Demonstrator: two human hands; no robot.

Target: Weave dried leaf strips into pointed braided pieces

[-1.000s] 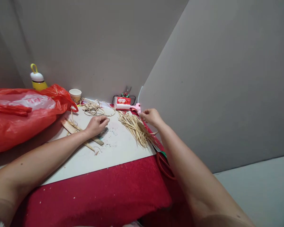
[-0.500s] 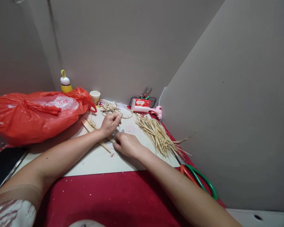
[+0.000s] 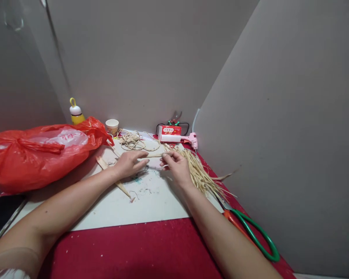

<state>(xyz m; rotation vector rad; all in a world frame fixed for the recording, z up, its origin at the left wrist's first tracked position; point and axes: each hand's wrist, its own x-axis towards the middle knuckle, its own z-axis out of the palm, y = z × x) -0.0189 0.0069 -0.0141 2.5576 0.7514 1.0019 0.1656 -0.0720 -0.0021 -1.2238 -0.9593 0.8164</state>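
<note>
Right grip (image 3: 178, 167) pinches straw strip (image 3: 155, 155), long axis sideways, pointing left.

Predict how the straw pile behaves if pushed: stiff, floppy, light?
Likely light for its bulk: the straw pile is thin, dry-looking strips. Probably splays rather than sliding as one, since no tie shows around it. Single strips seem springy more than limp; several ends jut out nearly straight.
</note>
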